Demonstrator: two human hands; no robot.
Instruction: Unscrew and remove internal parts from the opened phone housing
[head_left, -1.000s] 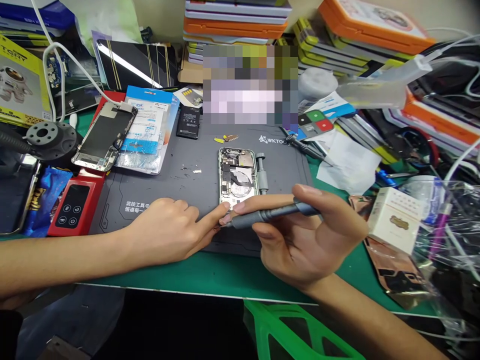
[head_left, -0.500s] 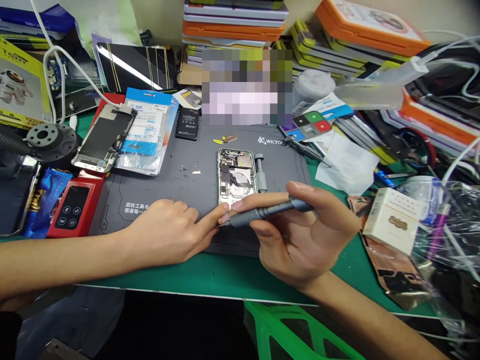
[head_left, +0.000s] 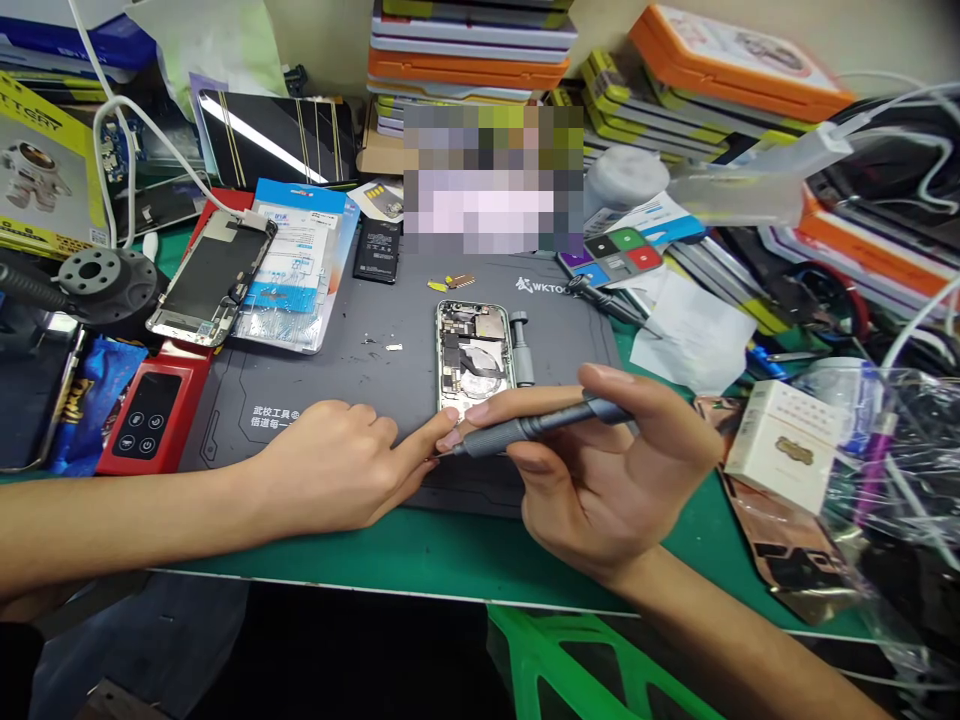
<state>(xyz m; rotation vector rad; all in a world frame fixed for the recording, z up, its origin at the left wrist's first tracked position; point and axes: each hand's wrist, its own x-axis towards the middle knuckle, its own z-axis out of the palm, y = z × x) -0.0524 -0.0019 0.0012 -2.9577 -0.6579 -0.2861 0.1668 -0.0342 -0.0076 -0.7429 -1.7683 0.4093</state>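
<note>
An opened phone (head_left: 474, 352) lies on the dark work mat (head_left: 330, 370), its inner parts and a round coil bare. My left hand (head_left: 337, 465) is closed at the phone's lower left corner, index finger stretched onto it and thumb below; its other fingers are curled. In my right hand (head_left: 622, 470) is a dark grey screwdriver (head_left: 517, 430), held slantwise between fingers and thumb. Its tip points left, close to my left fingertips, which partly hide where it meets the phone. A second grey screwdriver (head_left: 521, 350) lies along the phone's right side.
Left of the mat lie a phone screen (head_left: 214, 275), a blue-white packet (head_left: 292, 270) and a red device (head_left: 154, 410). A black battery (head_left: 376, 252) and small loose parts (head_left: 451, 283) rest farther back. On the right are a white box (head_left: 784, 440) and crumpled plastic (head_left: 922, 450).
The right hand and its screwdriver have shifted very slightly right. The view itself has moved a little; the left hand stays at the phone's lower corner.
</note>
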